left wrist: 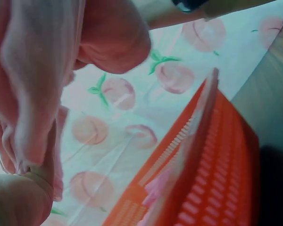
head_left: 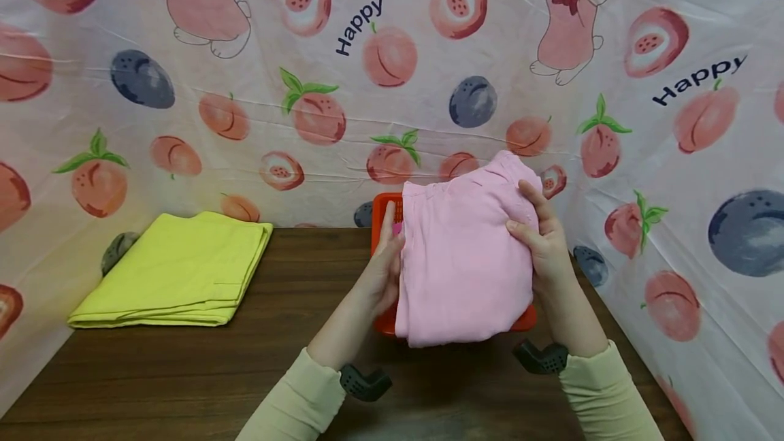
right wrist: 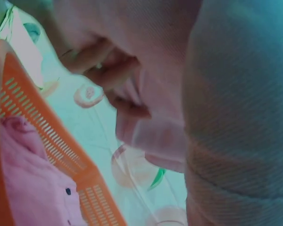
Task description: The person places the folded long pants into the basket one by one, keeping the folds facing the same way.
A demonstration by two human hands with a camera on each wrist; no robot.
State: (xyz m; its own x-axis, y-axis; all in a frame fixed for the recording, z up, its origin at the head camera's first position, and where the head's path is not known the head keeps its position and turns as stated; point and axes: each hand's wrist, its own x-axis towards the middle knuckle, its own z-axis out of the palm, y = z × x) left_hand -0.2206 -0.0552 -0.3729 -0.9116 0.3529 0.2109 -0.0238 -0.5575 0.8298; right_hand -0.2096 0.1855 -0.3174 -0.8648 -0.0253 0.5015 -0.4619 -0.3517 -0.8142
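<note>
A folded pink garment (head_left: 465,257), with a gathered edge along its top, is held up between both hands in front of a red-orange basket (head_left: 377,223). My left hand (head_left: 382,271) grips its left side, one digit pointing up along the edge. Curled fingers (right wrist: 113,80) show against the fabric's underside in the right wrist view. At the upper right side, my right hand (head_left: 548,247) pinches the garment, thumb on the front face. Inside the basket lies more pink cloth (right wrist: 37,179) with small dark spots. The garment hides most of the basket in the head view.
A folded yellow cloth (head_left: 177,271) rests at the left on the dark wooden table (head_left: 294,352). Fruit-printed sheeting (head_left: 343,175) stands behind the table and along both sides. The basket has slotted walls (left wrist: 212,188).
</note>
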